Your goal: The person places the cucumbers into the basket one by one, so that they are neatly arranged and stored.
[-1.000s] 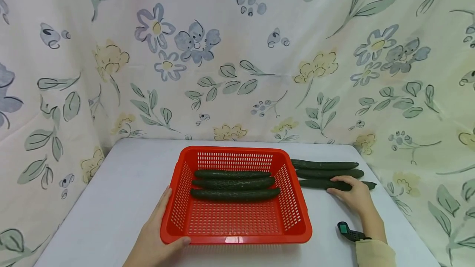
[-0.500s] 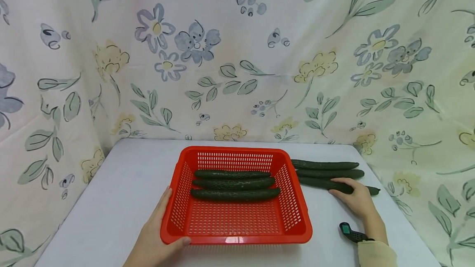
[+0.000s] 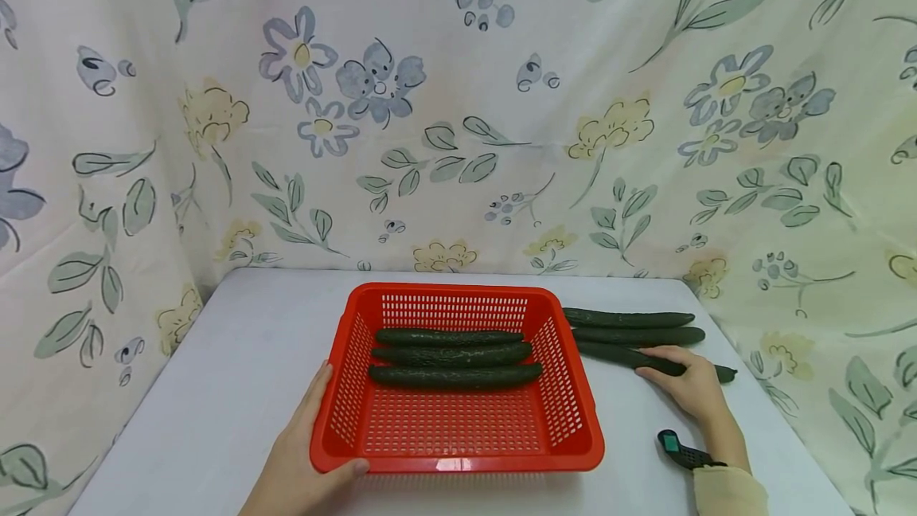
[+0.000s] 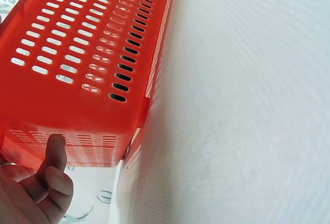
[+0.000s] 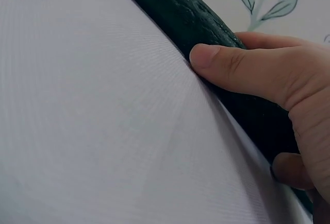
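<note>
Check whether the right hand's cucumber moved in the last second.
Yes. Against the loose cucumber just behind it, the cucumber in the right hand has swung its right end rightward and nearer the camera.

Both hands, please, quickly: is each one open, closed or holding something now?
Left hand: closed, holding the red basket at its near left corner.
Right hand: closed, holding the nearest cucumber outside the basket.

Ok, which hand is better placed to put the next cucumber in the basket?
Probably the right hand: it grips the front cucumber of the three right of the red basket. The left hand holds the basket's left side, away from that cucumber.
</note>
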Demonstrator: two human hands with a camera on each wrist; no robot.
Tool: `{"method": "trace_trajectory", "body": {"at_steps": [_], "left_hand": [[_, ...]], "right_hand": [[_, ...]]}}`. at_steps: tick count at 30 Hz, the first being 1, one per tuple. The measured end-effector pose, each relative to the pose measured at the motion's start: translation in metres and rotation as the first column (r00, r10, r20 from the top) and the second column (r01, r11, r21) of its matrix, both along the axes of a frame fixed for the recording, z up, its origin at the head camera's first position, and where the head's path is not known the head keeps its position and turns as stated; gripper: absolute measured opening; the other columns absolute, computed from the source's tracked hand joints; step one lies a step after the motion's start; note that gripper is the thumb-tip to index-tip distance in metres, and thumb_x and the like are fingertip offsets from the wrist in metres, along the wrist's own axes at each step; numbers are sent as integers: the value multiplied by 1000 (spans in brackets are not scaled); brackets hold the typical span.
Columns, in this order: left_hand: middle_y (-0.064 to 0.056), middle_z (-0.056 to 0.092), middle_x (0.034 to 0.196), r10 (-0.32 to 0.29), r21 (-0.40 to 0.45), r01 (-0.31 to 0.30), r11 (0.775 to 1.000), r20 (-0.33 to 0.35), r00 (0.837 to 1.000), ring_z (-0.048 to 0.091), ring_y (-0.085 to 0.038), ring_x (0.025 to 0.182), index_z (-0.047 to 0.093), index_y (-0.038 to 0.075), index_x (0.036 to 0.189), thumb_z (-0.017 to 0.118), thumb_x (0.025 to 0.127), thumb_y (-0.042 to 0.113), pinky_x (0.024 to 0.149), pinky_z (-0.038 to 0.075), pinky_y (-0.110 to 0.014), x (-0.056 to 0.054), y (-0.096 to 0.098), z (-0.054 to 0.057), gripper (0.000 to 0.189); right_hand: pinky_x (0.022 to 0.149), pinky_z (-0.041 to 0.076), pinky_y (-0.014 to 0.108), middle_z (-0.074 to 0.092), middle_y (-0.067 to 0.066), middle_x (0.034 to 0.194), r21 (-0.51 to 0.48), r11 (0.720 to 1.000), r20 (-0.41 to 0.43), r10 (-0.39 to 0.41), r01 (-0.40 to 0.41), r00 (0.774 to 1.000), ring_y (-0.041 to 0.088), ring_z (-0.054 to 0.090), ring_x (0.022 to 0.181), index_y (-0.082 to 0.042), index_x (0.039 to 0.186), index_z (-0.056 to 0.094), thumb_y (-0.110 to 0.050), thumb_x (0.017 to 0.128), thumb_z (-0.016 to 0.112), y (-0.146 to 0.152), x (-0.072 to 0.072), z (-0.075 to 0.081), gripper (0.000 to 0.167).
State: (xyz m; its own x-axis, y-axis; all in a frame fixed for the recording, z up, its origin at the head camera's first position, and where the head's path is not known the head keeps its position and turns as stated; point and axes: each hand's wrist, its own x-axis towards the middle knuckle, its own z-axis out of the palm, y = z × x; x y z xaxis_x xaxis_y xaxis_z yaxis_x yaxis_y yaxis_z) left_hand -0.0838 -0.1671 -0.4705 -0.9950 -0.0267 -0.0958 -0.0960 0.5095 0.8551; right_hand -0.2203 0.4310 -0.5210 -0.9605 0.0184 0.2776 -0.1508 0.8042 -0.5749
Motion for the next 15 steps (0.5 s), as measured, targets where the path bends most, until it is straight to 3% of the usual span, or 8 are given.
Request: {"method": "trace_trajectory", "body": {"at_steps": [2,5,7,15], "left_hand": [[-4,21,176,-2,4,2,1000,0,1000,49,-34,139,7,35,171,91,75,56,90,64,-44,0,0,1,130],[-6,20,176,-10,1,10,1000,-3,1000,49,-35,139,6,32,172,90,76,55,91,64,-44,0,-1,1,129],[-6,20,176,-13,-3,13,1000,-8,1000,49,-35,139,6,30,172,90,77,55,91,64,-43,0,-1,1,129],[-4,21,176,-4,-5,4,1000,-3,1000,49,-34,139,5,36,171,90,76,56,89,65,-43,1,-1,0,129]], "right_hand": [[104,46,69,75,17,122,2,1000,-2,3,-3,1000,1,57,114,-14,114,83,-31,85,91,-1,0,0,34],[104,45,71,75,19,122,2,1000,6,8,-8,1000,33,63,122,-11,115,83,-30,86,91,-2,0,1,35],[104,44,73,74,21,123,2,1000,13,14,-14,1000,46,61,124,-10,115,82,-29,86,91,-4,1,3,36],[104,44,73,73,21,124,14,1000,6,18,-18,1000,48,61,125,-10,118,82,-30,87,90,-8,4,13,38]]}}
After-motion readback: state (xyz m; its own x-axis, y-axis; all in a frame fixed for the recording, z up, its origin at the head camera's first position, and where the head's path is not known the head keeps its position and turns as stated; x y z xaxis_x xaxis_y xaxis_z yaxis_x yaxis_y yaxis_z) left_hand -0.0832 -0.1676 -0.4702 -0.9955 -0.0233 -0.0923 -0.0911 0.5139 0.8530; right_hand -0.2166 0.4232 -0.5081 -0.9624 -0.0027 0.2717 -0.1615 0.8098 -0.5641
